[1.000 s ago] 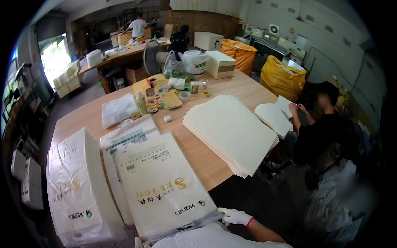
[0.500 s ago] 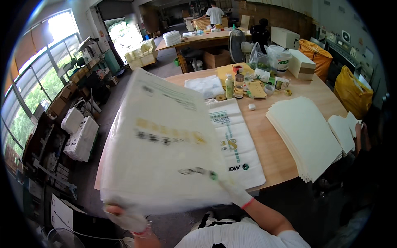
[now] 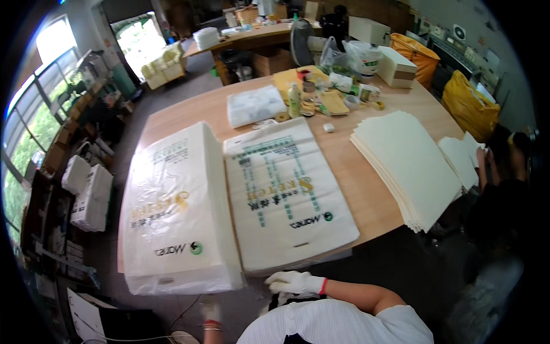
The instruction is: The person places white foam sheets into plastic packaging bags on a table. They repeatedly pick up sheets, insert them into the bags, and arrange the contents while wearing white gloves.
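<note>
A thick pile of white printed plastic bags (image 3: pixel 166 212) lies at the table's left front corner, its near end sticking out past the edge. Beside it on the right is a lower pile of flat white printed bags (image 3: pixel 289 195) with a slot near the front edge. My right hand (image 3: pixel 295 282), in a white glove with a red cuff, is just in front of this pile, close to my body. Its fingers are loosely stretched and nothing shows in them. My left hand (image 3: pixel 211 309), also gloved, hangs below the left pile, smeared by motion; its fingers cannot be made out.
Cream sheets (image 3: pixel 407 166) are stacked at the right of the wooden table (image 3: pixel 338 149). A folded white plastic pack (image 3: pixel 256 106), bottles (image 3: pixel 294 100), tape rolls and a white bucket (image 3: pixel 364 57) stand farther back. Another person's hand (image 3: pixel 483 163) is at the right edge.
Half a second ago both hands held up a white printed bag, tilted over the left side. Now it lies on the left pile, and both hands have let go and drawn back.
</note>
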